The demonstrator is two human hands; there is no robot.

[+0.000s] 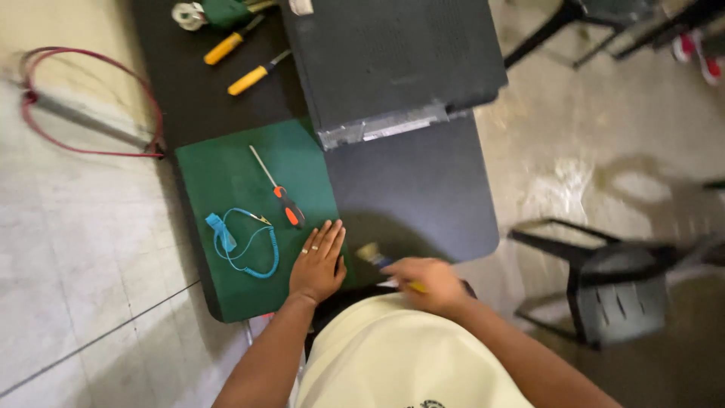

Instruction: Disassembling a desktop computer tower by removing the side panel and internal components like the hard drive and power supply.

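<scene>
- Head view: our left hand [319, 266] lies flat, fingers spread and holding nothing, on the near edge of the green rectangular mat [226, 181] on the black table [423, 204].
- Our right hand [427, 283] is blurred; its fingers curl around a small brush with a pale bristle tip [371, 255], at the table's near edge.
- On the mat lie 1 orange-handled screwdriver [281, 193] and 1 blue coiled wrist strap [240, 243], just left of our left hand.
- Beyond sits a black flat computer case [393, 60].
</scene>
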